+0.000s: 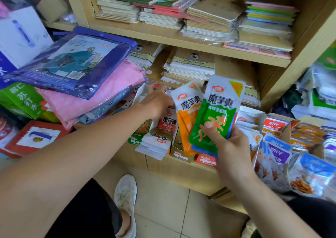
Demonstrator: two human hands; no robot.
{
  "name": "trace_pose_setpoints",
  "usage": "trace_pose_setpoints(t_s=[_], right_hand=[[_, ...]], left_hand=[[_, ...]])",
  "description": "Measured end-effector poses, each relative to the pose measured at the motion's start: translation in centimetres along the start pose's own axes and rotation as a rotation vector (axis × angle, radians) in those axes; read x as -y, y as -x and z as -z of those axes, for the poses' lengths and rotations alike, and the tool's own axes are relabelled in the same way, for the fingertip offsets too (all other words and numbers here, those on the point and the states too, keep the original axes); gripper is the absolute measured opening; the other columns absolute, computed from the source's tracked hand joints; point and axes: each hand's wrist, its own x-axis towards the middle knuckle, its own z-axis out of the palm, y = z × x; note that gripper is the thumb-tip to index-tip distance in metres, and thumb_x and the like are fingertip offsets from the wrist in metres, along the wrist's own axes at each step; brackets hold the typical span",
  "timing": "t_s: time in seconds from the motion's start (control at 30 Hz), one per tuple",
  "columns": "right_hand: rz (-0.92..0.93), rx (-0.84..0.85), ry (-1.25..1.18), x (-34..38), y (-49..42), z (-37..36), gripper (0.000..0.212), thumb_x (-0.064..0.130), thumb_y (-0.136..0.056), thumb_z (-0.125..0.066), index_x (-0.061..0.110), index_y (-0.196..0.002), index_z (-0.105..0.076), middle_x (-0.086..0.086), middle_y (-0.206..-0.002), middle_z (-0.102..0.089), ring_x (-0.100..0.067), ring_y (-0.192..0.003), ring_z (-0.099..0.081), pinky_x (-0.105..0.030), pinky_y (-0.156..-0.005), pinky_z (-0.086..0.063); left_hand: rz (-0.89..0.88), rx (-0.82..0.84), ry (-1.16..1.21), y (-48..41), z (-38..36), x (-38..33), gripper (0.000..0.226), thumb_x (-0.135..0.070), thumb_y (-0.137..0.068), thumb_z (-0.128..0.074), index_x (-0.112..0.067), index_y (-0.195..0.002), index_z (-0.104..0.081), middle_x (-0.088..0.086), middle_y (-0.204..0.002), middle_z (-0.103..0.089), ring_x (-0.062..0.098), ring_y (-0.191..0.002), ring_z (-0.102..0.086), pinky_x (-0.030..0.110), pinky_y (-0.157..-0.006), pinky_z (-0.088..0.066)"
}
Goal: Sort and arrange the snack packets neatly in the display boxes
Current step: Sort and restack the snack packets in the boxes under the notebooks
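Head view is showing the right hand (229, 147) pinching a fan of glossy foil snack packets (212, 118), green-and-white in front, over the white cardboard display boxes (261, 118). The left hand (156, 104) is reaching into one box; its grip cannot be told. Slackening thumb pressure would probably be letting packets slide into wrong boxes.

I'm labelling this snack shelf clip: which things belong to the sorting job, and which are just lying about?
Job: green packet and orange packet in the right hand; left hand; display box; blue packets.
Lying about: notebooks; raincoat pack; pink dotted pack; green carton.
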Motion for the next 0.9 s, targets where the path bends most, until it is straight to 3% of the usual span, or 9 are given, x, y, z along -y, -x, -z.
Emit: trace_pose_setpoints(t_s=[0.03,0.1,0.2,0.27,0.4,0.53,0.6,0.7,0.9], right_hand=[[-0.068,-0.005,-0.103,-0.6,1.3,-0.4,0.041,0.015,-0.082,-0.071,0.009,-0.122,-0.065,-0.012,-0.112,-0.074,-0.034,-0.102,-0.072,-0.046,-0.074,-0.061],[-0.241,-0.042,-0.284,-1.9,3.1,-1.2,0.048,0.016,-0.083,-0.069,0.015,-0.131,-0.06,-0.013,-0.117,-0.072,-0.033,-0.103,-0.072,-0.053,-0.077,-0.06],[-0.447,-0.098,-0.404,-2.5,3.9,-2.4,0.023,0.018,-0.094,-0.061,0.014,-0.116,-0.067,-0.012,-0.106,-0.076,-0.031,-0.086,-0.075,-0.067,-0.091,-0.05],[-0.486,-0.127,-0.465,-2.8,3.8,-3.3,0.021,0.019,-0.098,-0.058,0.013,-0.116,-0.065,-0.011,-0.104,-0.077,-0.03,-0.083,-0.076,-0.072,-0.094,-0.045],[-0.469,-0.13,-0.478,-3.7,3.5,-5.1,0.026,0.021,-0.1,-0.055,0.014,-0.124,-0.061,-0.011,-0.109,-0.075,-0.029,-0.084,-0.076,-0.065,-0.087,-0.052],[-0.415,-0.217,-0.456,-4.3,3.0,-5.5,0.03,0.021,-0.099,-0.059,0.019,-0.129,-0.059,-0.007,-0.111,-0.075,-0.022,-0.078,-0.077,-0.049,-0.07,-0.056],[-0.365,-0.21,-0.447,-4.4,3.0,-5.4,0.024,0.019,-0.099,-0.059,0.023,-0.123,-0.062,-0.006,-0.113,-0.075,-0.024,-0.085,-0.076,-0.05,-0.075,-0.057],[-0.295,-0.208,-0.444,-4.4,3.2,-5.5,0.019,0.016,-0.1,-0.058,0.026,-0.114,-0.065,-0.006,-0.114,-0.074,-0.028,-0.095,-0.074,-0.057,-0.083,-0.057],[-0.268,-0.191,-0.428,-4.1,3.3,-5.0,0.022,0.016,-0.098,-0.06,0.019,-0.12,-0.063,-0.009,-0.113,-0.074,-0.034,-0.106,-0.071,-0.06,-0.083,-0.057]], left_hand=[[0.025,0.029,-0.009,0.0,0.1,0.0,0.016,-0.02,-0.095,-0.058,-0.027,-0.107,-0.065,0.014,-0.142,-0.038,0.039,-0.133,-0.021,0.047,-0.1,-0.028],[0.017,0.029,0.004,0.1,0.1,0.0,0.013,-0.024,-0.095,-0.056,-0.033,-0.09,-0.064,0.009,-0.139,-0.041,0.039,-0.128,-0.024,0.046,-0.097,-0.027],[-0.029,-0.035,0.037,0.2,-0.1,0.4,0.007,-0.03,-0.094,-0.064,-0.03,-0.09,-0.069,0.006,-0.119,-0.048,0.021,-0.102,-0.016,0.037,-0.075,-0.013],[-0.032,-0.045,0.048,0.2,-0.1,0.7,0.007,-0.033,-0.093,-0.069,-0.03,-0.098,-0.072,0.007,-0.127,-0.045,0.02,-0.099,-0.015,0.036,-0.075,-0.012],[-0.035,-0.061,0.07,1.2,0.8,1.1,0.01,-0.027,-0.093,-0.069,-0.031,-0.101,-0.071,0.002,-0.151,-0.033,0.031,-0.133,-0.017,0.045,-0.1,-0.023],[-0.174,-0.209,0.134,2.5,1.9,2.2,0.01,-0.022,-0.089,-0.07,-0.027,-0.082,-0.067,-0.006,-0.128,-0.059,0.022,-0.14,-0.024,0.046,-0.101,-0.017],[-0.217,-0.308,0.207,3.3,2.3,3.0,0.006,-0.029,-0.091,-0.07,-0.029,-0.088,-0.076,-0.018,-0.101,-0.065,0.016,-0.133,-0.035,0.039,-0.092,-0.014],[-0.255,-0.377,0.31,5.2,3.2,3.6,0.006,-0.034,-0.091,-0.071,-0.038,-0.091,-0.076,-0.024,-0.085,-0.06,0.01,-0.114,-0.045,0.035,-0.085,-0.018],[-0.276,-0.274,0.532,11.1,2.7,3.2,0.014,-0.021,-0.09,-0.071,-0.035,-0.089,-0.075,-0.017,-0.093,-0.062,0.0,-0.088,-0.059,0.038,-0.083,-0.051]])
